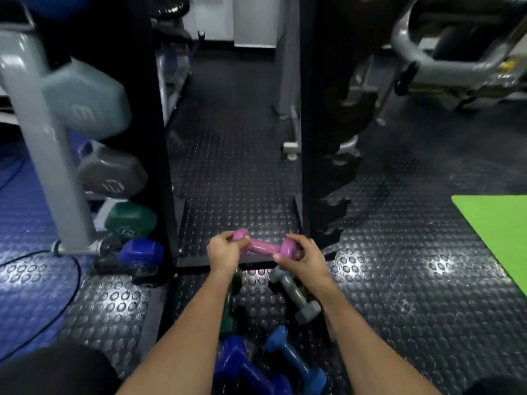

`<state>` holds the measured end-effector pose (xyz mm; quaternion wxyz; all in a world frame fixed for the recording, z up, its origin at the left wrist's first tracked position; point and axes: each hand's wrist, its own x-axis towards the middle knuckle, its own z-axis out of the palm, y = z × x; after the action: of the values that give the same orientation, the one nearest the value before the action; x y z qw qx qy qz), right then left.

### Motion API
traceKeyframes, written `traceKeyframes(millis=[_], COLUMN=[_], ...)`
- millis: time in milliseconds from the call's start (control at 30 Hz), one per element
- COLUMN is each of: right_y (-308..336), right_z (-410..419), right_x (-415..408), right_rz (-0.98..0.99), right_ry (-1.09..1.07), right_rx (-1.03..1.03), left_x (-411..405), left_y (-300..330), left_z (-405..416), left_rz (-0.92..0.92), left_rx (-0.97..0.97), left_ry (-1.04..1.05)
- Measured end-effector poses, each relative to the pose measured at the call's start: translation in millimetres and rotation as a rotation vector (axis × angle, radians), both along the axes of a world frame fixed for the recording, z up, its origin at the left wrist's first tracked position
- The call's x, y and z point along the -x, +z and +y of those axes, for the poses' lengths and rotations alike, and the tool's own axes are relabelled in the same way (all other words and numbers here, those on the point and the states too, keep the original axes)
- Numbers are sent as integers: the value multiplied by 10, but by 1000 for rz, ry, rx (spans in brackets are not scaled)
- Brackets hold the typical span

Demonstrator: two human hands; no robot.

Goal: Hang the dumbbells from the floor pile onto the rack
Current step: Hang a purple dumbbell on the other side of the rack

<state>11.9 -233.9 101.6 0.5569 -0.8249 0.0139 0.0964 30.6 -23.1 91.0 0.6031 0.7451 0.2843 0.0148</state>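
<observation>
A small pink dumbbell (pixel 261 246) is held level above the floor, just in front of the black rack's base. My left hand (pixel 224 253) grips its left head and my right hand (pixel 299 256) grips its right head. Below my arms lies the floor pile: a grey-green dumbbell (pixel 295 295), a dark green one (pixel 231 309) partly hidden by my left forearm, a dark blue one (pixel 242 363) and a lighter blue one (pixel 296 363). The black rack (pixel 159 143) stands upright ahead, with its right post (pixel 310 138) beside dark hooks.
A grey stand (pixel 48 143) on the left carries pale blue (pixel 88 101), grey (pixel 114 175), green (pixel 131 218) and blue (pixel 141 250) dumbbells. A black cable (pixel 74 269) lies on the studded floor. A green mat (pixel 496 232) lies right. Grey gym machines (pixel 456 52) stand behind.
</observation>
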Motion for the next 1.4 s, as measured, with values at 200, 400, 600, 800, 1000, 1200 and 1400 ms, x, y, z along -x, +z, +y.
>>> traceKeyframes(millis=[200, 400, 600, 800, 1000, 1200, 1400], right_y=[945, 1983, 2945, 3700, 4078, 4482, 4755], right_z=[-242, -373, -397, -343, -287, -403, -520], right_x=[-127, -23, 210, 619, 858, 709, 238], right_rz=[127, 36, -195, -423, -701, -837, -832], right_ry=[223, 328, 355, 229, 45, -88, -100], right_rx=[-493, -511, -493, -477, -565, -651, -566], left_x=[-180, -244, -163, -44, -18, -123, -361], left_y=[898, 1914, 2972, 3936, 4516, 4862, 4909], left_z=[20, -94, -233, -319, -474, -603, -705], left_rz=[-188, -372, -557, -730, -836, -857, -783], left_rx=[143, 241, 285, 250, 298, 328, 391], left_ry=[-61, -174, -281, -455, -306, -289, -333])
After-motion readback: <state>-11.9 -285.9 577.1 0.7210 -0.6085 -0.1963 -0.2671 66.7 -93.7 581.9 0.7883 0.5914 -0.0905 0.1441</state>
